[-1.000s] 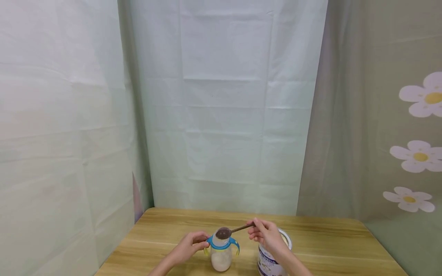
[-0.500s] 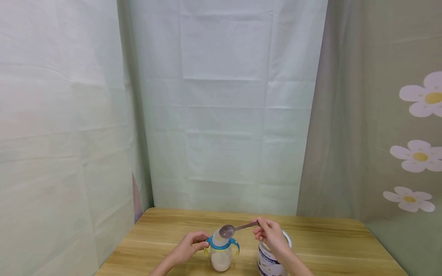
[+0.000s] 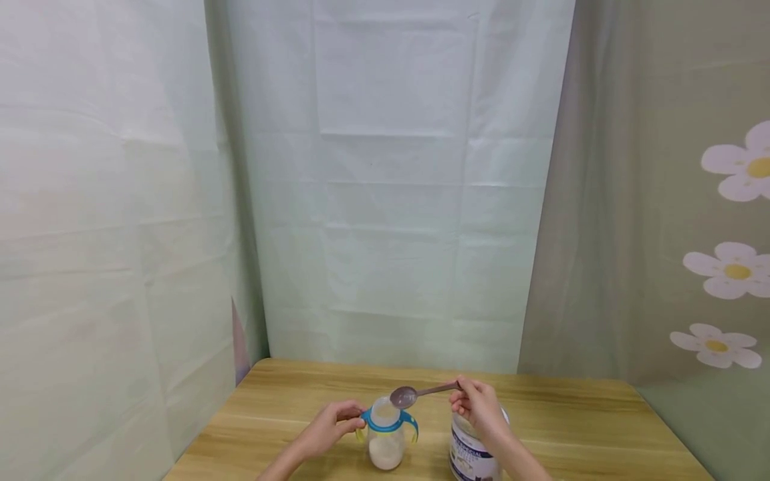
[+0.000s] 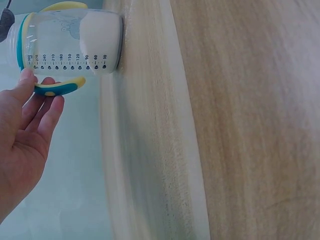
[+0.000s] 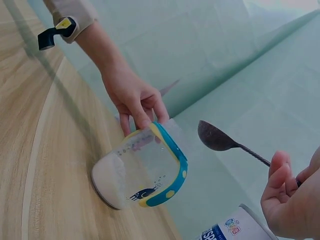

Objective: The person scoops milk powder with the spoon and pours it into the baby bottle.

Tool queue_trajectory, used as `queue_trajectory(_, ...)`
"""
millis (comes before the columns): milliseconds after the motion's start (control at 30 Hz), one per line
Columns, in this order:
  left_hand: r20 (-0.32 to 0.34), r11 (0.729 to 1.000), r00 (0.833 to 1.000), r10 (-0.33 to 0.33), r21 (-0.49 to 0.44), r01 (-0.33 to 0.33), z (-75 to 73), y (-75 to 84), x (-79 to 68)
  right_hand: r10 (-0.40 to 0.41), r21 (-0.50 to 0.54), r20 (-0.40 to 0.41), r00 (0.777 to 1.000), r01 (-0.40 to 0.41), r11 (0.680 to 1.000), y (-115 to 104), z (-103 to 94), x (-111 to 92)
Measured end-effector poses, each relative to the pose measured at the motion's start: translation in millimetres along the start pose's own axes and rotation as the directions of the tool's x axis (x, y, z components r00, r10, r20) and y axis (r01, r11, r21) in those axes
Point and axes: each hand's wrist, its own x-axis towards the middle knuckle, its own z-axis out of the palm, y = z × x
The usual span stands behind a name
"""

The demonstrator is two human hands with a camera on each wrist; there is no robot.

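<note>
A clear baby bottle (image 3: 386, 451) with a blue and yellow collar and two handles stands upright on the wooden table, its top uncapped. White powder fills its lower part, up to roughly the 90 mark in the left wrist view. My left hand (image 3: 329, 427) pinches the bottle's left handle (image 4: 59, 89) between thumb and fingers. My right hand (image 3: 481, 413) grips the end of a dark spoon (image 3: 404, 397), whose bowl is at the upper right of the bottle's mouth. In the right wrist view the spoon's bowl (image 5: 216, 136) is apart from the bottle, with some residue visible in the head view.
A white can with a blue label (image 3: 471, 459) stands on the table right of the bottle, partly covered by my right hand and forearm. The wooden table (image 3: 289, 381) has pale cloth (image 3: 391, 267) hanging behind it and at both sides.
My right hand has moved a little to the right, taking the spoon from over the bottle's mouth to beside it. The spoon's bowl has turned to face up. My left hand stays at the handle.
</note>
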Motion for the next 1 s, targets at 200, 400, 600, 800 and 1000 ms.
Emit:
queue_trajectory(200, -0.003, 1.0, 1.0, 0.003, 0.008, -0.003, -0.2, 0.2, -0.1, 0.001, 0.011, -0.007, 1.0, 0.0, 1.0, -1, -3.2, 0)
queue_trajectory(400, -0.003, 1.0, 1.0, 0.011, -0.006, -0.011, 0.9, 0.8, -0.6, -0.006, 0.039, -0.023, 1.0, 0.007, 0.999, -2, -7.9, -1)
queue_trajectory(600, -0.003, 1.0, 1.0, 0.008, -0.011, -0.008, 1.2, 1.9, -1.1, 0.001, 0.039, -0.023, 1.0, 0.0, 0.999, -3, -10.3, -2)
queue_trajectory(800, -0.009, 1.0, 1.0, 0.003, 0.004, -0.003, 1.1, -0.4, -0.5, 0.004, 0.033, -0.027, 1.0, -0.004, 0.999, -2, -13.2, -1)
queue_trajectory(1000, -0.008, 1.0, 1.0, 0.003, 0.017, -0.003, 0.5, 0.1, -0.6, -0.007, 0.037, -0.049, 0.999, 0.008, 0.999, -4, -16.5, -1)
